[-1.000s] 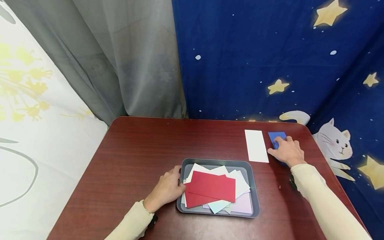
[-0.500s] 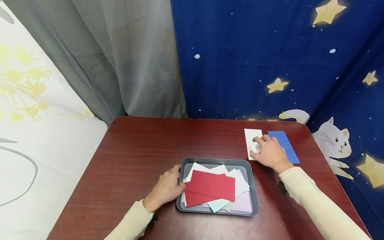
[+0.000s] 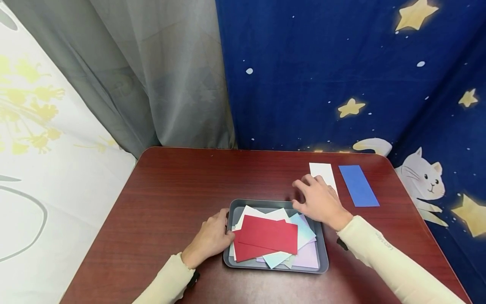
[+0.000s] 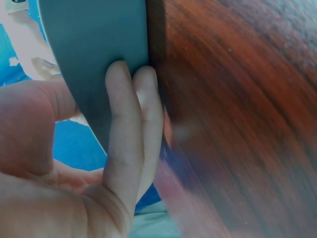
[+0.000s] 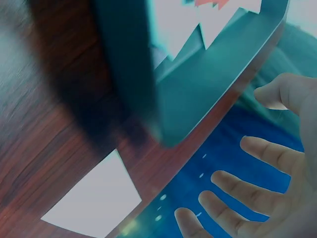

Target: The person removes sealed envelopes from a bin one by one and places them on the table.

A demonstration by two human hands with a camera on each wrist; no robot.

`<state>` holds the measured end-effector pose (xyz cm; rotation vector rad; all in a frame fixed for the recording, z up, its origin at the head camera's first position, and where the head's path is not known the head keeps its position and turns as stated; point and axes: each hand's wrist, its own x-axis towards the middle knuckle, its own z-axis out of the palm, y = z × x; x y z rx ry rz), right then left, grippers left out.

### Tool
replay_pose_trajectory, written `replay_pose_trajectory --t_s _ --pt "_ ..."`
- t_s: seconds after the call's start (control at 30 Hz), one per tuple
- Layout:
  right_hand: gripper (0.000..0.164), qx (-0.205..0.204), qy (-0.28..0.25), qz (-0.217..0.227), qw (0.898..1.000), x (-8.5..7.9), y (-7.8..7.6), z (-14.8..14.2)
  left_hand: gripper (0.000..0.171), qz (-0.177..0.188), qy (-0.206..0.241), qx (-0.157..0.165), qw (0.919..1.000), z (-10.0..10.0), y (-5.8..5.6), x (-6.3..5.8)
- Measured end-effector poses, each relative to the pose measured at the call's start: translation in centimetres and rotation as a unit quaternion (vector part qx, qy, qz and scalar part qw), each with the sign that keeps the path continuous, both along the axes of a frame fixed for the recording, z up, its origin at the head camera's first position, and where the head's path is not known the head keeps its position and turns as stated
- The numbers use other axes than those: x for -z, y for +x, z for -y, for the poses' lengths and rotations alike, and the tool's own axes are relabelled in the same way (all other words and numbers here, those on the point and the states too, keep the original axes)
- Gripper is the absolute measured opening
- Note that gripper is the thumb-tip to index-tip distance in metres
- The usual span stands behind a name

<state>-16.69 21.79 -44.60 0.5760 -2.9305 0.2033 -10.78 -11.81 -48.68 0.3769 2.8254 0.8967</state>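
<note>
In the head view, my left hand (image 3: 210,240) holds the left edge of a grey tray (image 3: 279,270). The left wrist view shows the fingers (image 4: 124,114) lying along the tray's outer wall, with the thumb on the rim's other side. Inside the tray is a loose pile of paper cards, two red cards (image 3: 268,234) on top of white and pastel ones. My right hand (image 3: 319,200) hovers by the tray's far right corner, holding nothing. Its fingers are spread and loosely bent. Behind it, a white card (image 3: 322,169) lies partly hidden on the table.
A blue card (image 3: 358,185) lies to the right of the white one, on the brown wooden table (image 3: 182,181). Beyond the table's far edge hang a grey curtain (image 3: 186,84) and a blue curtain (image 3: 303,76) with stars.
My right hand has moved left and nearer, from over the blue card, past the white card, to the tray's corner. The blue card is now uncovered. My left hand stays on the tray.
</note>
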Motion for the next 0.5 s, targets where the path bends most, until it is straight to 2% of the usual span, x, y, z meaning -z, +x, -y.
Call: replay_pose_trajectory --t_s 0.2,0.5 --pt "0.050 -0.046 -0.004 -0.019 0.999 -0.2 1.1 1.9 0.059 0.002 -0.002 -0.001 1.0000 0.0 0.0 0.0" --pt "0.053 -0.109 0.024 -0.042 0.993 -0.5 2.9 4.4 0.060 -0.004 -0.003 0.000 1.0000 0.0 0.0 0.1"
